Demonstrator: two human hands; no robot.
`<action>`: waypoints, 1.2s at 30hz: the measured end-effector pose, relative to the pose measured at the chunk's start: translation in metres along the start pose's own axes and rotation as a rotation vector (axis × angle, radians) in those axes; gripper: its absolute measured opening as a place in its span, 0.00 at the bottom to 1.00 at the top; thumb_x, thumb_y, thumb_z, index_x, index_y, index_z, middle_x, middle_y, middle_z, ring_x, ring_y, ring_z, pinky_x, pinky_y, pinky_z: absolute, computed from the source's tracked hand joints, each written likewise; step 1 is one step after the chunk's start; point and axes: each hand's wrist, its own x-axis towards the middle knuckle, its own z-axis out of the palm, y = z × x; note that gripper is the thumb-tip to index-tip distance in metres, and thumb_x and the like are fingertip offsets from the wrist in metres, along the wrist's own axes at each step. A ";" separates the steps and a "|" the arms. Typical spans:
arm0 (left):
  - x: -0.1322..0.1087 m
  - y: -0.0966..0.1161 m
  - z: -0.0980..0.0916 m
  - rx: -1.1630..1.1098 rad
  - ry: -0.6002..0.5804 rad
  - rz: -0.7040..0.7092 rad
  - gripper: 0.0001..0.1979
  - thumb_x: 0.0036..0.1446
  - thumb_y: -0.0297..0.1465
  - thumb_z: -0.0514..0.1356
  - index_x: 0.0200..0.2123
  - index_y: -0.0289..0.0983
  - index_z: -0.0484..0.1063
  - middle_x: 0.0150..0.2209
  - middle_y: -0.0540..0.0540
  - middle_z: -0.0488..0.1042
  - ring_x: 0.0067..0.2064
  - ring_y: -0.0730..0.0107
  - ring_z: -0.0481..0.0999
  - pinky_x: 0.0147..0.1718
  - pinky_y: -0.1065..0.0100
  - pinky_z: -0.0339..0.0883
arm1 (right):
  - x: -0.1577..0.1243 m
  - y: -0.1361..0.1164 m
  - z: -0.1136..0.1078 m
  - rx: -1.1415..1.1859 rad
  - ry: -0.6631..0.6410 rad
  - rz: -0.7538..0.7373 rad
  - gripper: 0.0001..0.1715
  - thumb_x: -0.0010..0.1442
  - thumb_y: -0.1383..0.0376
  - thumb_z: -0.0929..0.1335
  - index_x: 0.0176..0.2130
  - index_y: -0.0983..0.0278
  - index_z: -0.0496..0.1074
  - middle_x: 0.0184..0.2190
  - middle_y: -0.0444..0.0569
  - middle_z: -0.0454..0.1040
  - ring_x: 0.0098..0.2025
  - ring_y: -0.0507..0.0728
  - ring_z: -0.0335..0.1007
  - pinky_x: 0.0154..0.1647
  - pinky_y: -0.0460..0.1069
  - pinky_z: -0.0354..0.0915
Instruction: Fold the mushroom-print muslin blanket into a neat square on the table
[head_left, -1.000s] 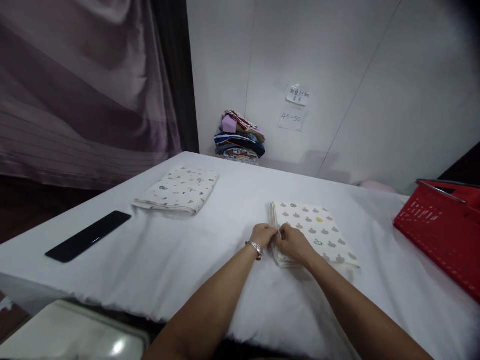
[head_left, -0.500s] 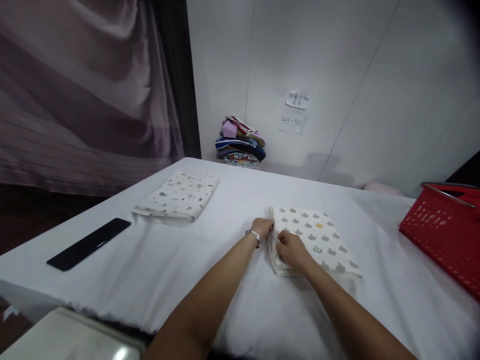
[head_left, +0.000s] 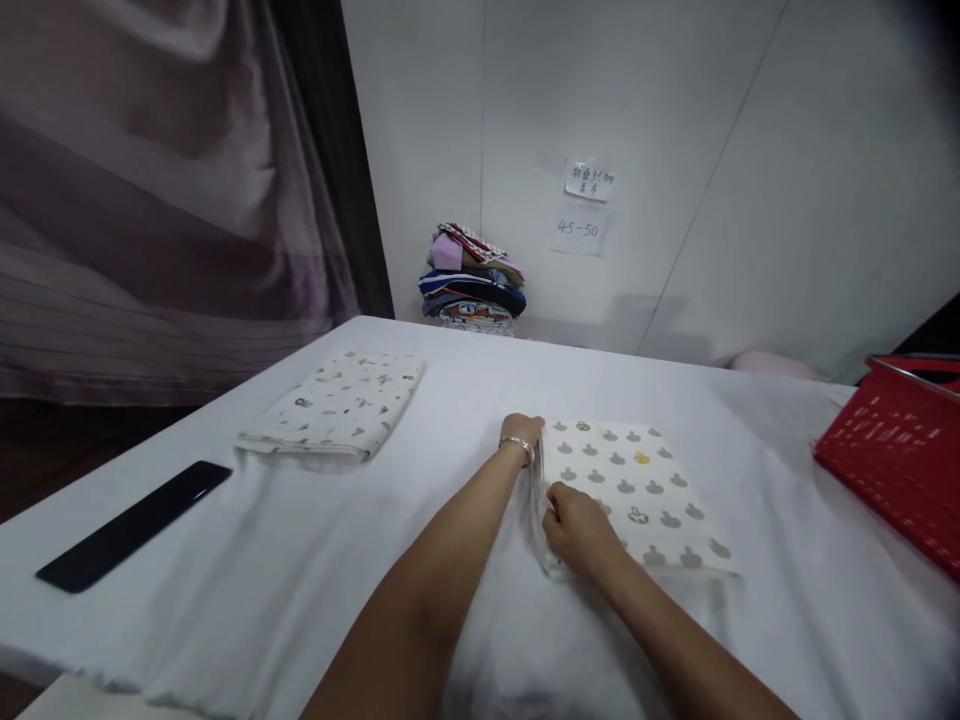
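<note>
A folded white cloth [head_left: 630,470] printed with grey, green and yellow mushroom-like shapes lies flat in front of me. At its far left corner, my left hand [head_left: 523,430], with a bracelet on the wrist, has its fingers closed on the edge. Closer to me, my right hand [head_left: 574,525] is curled shut on the same left edge, its fingertips partly hidden. Further left lies a second folded cloth [head_left: 341,405], white with small scattered prints, which neither hand touches.
All this lies on a white-covered table [head_left: 300,540]. A dark flat strip [head_left: 135,525] is at the left, a red basket [head_left: 896,450] at the right. Folded fabrics [head_left: 472,280] are stacked beyond the far edge, against the wall. Paper signs [head_left: 581,230] hang above.
My left hand has moved up along the cloth's left edge to its far corner. My right hand has slid slightly down that edge. The camera view has shifted a little.
</note>
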 end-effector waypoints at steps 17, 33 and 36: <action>0.016 -0.011 -0.036 -0.027 -0.285 0.064 0.13 0.52 0.24 0.58 0.41 0.37 0.76 0.33 0.49 0.75 0.28 0.77 0.69 0.22 0.78 0.61 | -0.005 -0.001 0.002 -0.004 -0.059 -0.012 0.05 0.56 0.68 0.62 0.29 0.62 0.57 0.28 0.45 0.67 0.29 0.52 0.61 0.28 0.47 0.46; 0.039 -0.019 -0.036 0.331 -0.421 0.593 0.14 0.53 0.24 0.54 0.39 0.39 0.77 0.40 0.50 0.77 0.41 0.71 0.73 0.44 0.72 0.64 | -0.005 0.003 0.007 0.012 -0.011 -0.044 0.05 0.55 0.70 0.60 0.29 0.62 0.57 0.26 0.43 0.65 0.27 0.52 0.59 0.28 0.47 0.46; 0.039 -0.025 -0.032 0.344 -0.326 0.661 0.14 0.55 0.24 0.53 0.39 0.39 0.76 0.40 0.50 0.76 0.42 0.71 0.73 0.45 0.71 0.64 | -0.006 0.003 0.009 -0.013 -0.006 -0.058 0.05 0.55 0.71 0.60 0.29 0.62 0.57 0.27 0.44 0.66 0.29 0.52 0.60 0.29 0.47 0.47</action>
